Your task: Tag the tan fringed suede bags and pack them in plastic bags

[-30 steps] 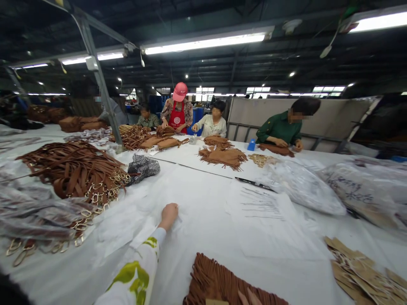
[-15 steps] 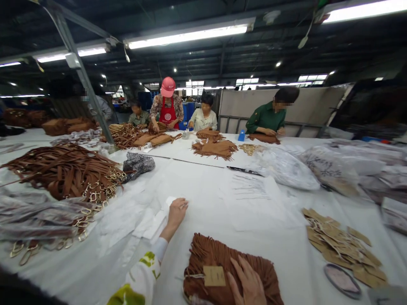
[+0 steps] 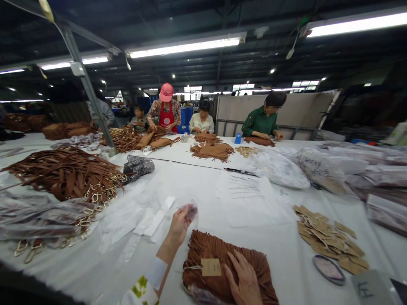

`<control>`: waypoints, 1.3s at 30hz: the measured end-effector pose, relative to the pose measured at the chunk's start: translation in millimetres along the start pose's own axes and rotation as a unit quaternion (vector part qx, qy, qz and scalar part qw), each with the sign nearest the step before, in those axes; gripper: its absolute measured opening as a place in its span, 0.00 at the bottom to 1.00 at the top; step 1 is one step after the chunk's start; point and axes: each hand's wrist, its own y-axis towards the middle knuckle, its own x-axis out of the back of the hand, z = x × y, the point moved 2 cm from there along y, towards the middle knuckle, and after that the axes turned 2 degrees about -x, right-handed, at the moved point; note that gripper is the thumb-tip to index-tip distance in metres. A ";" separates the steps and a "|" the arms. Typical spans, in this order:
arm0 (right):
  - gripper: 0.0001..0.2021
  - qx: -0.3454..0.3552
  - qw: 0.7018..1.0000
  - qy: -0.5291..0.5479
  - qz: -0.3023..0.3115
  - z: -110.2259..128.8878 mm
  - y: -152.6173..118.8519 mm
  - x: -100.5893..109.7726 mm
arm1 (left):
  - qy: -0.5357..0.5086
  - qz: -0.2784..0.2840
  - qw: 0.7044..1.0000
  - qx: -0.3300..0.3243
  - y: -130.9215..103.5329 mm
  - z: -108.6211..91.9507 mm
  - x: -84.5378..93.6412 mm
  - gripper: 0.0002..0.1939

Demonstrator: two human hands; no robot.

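A brown fringed suede-like bag (image 3: 206,245) lies flat at the table's near edge. A tan paper hang tag (image 3: 211,267) on a white string rests on its front. My right hand (image 3: 244,277) lies on the bag with its fingers stretched out, just right of the tag. Left of and beyond the bag, my left hand (image 3: 178,224) is raised above the white tabletop. Its thumb and fingers pinch a small piece of see-through plastic (image 3: 192,210), whose exact shape is blurred. Some clear plastic (image 3: 203,294) also shows at the bag's lower edge.
At left lie brown straps (image 3: 68,171) with gold clasps and white paper strips (image 3: 160,216). Tan tags (image 3: 329,237) and an oval dish (image 3: 328,269) stand at right. Beyond are a black-handled knife (image 3: 240,171) and plastic bags (image 3: 280,167). Several co-workers handle brown pieces across the table.
My left hand has come away from the white strips, moving slightly nearer, and see-through plastic now shows in its fingers. My right hand stays on the bag. The whole view has shifted a little.
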 end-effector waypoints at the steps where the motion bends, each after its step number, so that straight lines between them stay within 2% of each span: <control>1: 0.22 -0.013 1.000 0.025 0.001 2.1 0.2 3.3 | -0.005 0.019 1.000 0.013 -14.1 5.9 -9.5 0.23; 4: 0.23 -0.083 0.987 0.138 -0.017 10.2 1.4 20.4 | -0.002 0.062 0.997 0.035 -51.8 22.2 -32.7 0.23; 6: 0.24 -0.167 0.957 0.236 -0.023 18.8 3.4 35.1 | 0.017 0.090 0.995 0.035 -72.8 29.0 -44.2 0.23; 7: 0.25 -0.218 0.930 0.297 -0.017 24.4 4.7 41.8 | 0.029 0.109 0.993 0.033 -82.7 30.9 -49.2 0.22; 8: 0.26 -0.272 0.889 0.368 -0.005 30.8 6.2 47.3 | 0.044 0.132 0.990 0.031 -92.5 31.9 -53.8 0.21; 10: 0.27 -0.361 0.775 0.518 0.025 45.0 9.1 54.0 | 0.080 0.186 0.979 0.023 -112.0 31.2 -61.8 0.18; 11: 0.27 -0.388 0.717 0.578 0.033 51.4 10.6 55.7 | 0.102 0.213 0.972 0.012 -121.1 29.7 -64.8 0.16; 12: 0.26 -0.405 0.671 0.620 0.035 56.0 11.9 56.6 | 0.133 0.241 0.961 -0.007 -129.3 27.5 -66.9 0.14; 13: 0.26 -0.417 0.642 0.643 0.030 58.2 12.6 56.8 | 0.170 0.269 0.948 -0.032 -136.2 25.1 -67.9 0.11; 14: 0.25 -0.427 0.629 0.649 0.023 57.8 12.7 56.8 | 0.207 0.294 0.931 -0.057 -141.3 22.8 -67.4 0.09; 16: 0.25 -0.451 0.638 0.625 -0.009 49.1 10.9 57.7 | 0.277 0.310 0.904 -0.098 -145.1 19.7 -60.5 0.07; 17: 0.26 -0.461 0.655 0.598 -0.032 41.8 9.5 59.7 | 0.313 0.300 0.894 -0.110 -144.1 19.4 -54.2 0.09; 19: 0.28 -0.462 0.724 0.505 -0.089 24.8 7.8 67.9 | 0.393 0.261 0.874 -0.118 -138.8 22.3 -38.3 0.18; 21: 0.27 -0.430 0.812 0.364 -0.151 10.4 9.2 79.9 | 0.484 0.243 0.832 -0.120 -133.8 30.0 -23.4 0.26; 23: 0.23 -0.343 0.891 0.216 -0.204 4.5 14.3 89.7 | 0.536 0.246 0.799 -0.118 -131.4 40.5 -13.2 0.22; 25: 0.17 -0.188 0.950 0.100 -0.230 9.9 20.5 91.3 | 0.536 0.241 0.799 -0.127 -131.5 50.2 -8.3 0.12; 26: 0.14 -0.100 0.966 0.057 -0.230 16.2 22.4 88.0 | 0.521 0.234 0.809 -0.137 -132.0 54.0 -7.4 0.10; 28: 0.12 0.043 0.977 -0.008 -0.207 32.7 21.8 73.9 | 0.475 0.202 0.841 -0.161 -132.9 58.0 -6.3 0.11; 29: 0.12 0.085 0.978 -0.030 -0.188 41.7 19.3 64.2 | 0.447 0.176 0.860 -0.172 -132.7 58.4 -5.5 0.12; 32: 0.14 0.145 0.983 -0.048 -0.102 68.2 6.8 32.3 | 0.378 0.094 0.902 -0.184 -129.0 55.2 -1.3 0.15; 34: 0.16 0.167 0.985 -0.020 -0.037 82.5 -1.4 16.0 | 0.362 0.085 0.909 -0.190 -124.1 52.2 0.3 0.16; 36: 0.18 0.177 0.984 0.021 0.016 91.1 -5.3 8.6 | 0.377 0.127 0.895 -0.201 -118.8 50.8 -0.4 0.17; 39: 0.19 0.170 0.979 0.081 0.076 93.3 -3.8 14.0 | 0.439 0.270 0.831 -0.209 -114.0 54.5 -5.3 0.18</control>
